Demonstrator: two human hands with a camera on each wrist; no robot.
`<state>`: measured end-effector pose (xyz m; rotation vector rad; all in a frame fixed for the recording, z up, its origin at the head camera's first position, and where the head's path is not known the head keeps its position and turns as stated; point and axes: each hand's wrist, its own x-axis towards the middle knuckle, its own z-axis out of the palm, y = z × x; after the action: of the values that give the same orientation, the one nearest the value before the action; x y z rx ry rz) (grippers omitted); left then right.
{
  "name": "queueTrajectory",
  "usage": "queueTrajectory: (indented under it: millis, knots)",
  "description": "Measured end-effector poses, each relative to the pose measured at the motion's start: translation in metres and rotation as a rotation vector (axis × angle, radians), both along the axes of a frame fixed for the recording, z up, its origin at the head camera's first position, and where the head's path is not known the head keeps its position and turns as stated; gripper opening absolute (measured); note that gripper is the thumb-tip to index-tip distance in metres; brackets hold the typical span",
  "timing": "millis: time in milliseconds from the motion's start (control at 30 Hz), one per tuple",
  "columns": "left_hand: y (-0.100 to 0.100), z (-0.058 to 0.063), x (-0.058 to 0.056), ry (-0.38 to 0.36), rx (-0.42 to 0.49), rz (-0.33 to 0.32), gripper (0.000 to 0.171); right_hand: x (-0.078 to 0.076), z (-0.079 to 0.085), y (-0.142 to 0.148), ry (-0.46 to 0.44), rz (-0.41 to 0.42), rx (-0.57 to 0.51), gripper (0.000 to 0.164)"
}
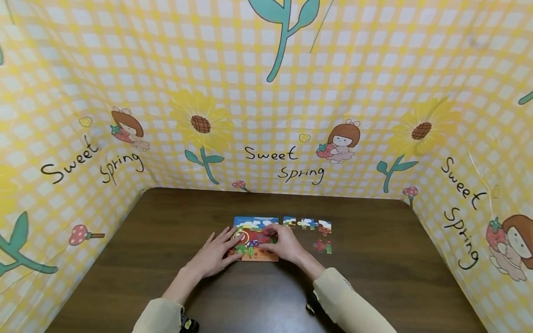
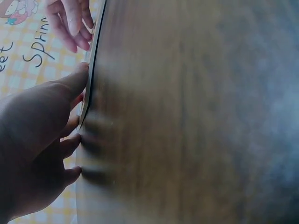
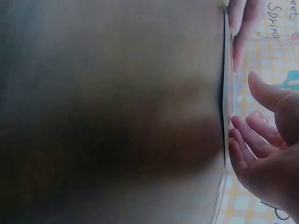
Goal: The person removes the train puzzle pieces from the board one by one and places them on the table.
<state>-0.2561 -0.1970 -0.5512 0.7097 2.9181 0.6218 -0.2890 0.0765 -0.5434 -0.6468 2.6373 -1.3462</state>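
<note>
A colourful jigsaw puzzle lies flat on the table, with blue sky at its far side and a brown strip at its near side. My left hand rests on its left edge, fingers spread and nearly straight. Over the right part of the puzzle is my right hand, fingertips down at its surface. In the right wrist view the thumb of that hand stands apart from the bent fingers, and no piece shows between them. The palms hide the puzzle's left and right edges in part.
Several loose puzzle pieces lie right of the puzzle: a row at the far side, including a sky piece, and a red and green piece nearer. The dark wooden table is enclosed by a yellow checked cloth.
</note>
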Motion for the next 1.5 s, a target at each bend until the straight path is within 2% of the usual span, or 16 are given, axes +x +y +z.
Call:
queueTrajectory:
  millis: [133, 300, 467, 833, 1033, 1300, 1500]
  knots:
    - [-0.001, 0.001, -0.001, 0.012, -0.001, 0.0, 0.066, 0.001, 0.0, -0.007, 0.021, 0.02, -0.004, 0.037]
    - [0.0, 0.001, 0.0, 0.022, 0.013, -0.003, 0.064, 0.002, -0.001, -0.013, 0.003, -0.013, -0.027, 0.035]
    - [0.0, -0.001, 0.0, 0.017, 0.012, 0.001, 0.064, -0.001, -0.005, -0.016, -0.015, -0.054, -0.021, 0.042]
    - [0.0, 0.0, -0.001, 0.012, 0.0, 0.005, 0.065, -0.005, -0.007, -0.021, 0.016, -0.066, -0.002, 0.057]
    - [0.0, 0.0, 0.0, 0.011, 0.001, 0.001, 0.065, -0.004, -0.008, -0.021, 0.001, -0.063, -0.01, 0.056]
    - [0.0, -0.001, 0.0, 0.011, -0.003, 0.007, 0.066, -0.004, -0.01, -0.019, -0.048, -0.065, -0.078, 0.052]
    - [-0.001, -0.003, 0.0, 0.015, -0.005, 0.005, 0.066, -0.005, -0.011, -0.02, -0.031, -0.071, -0.118, 0.044]
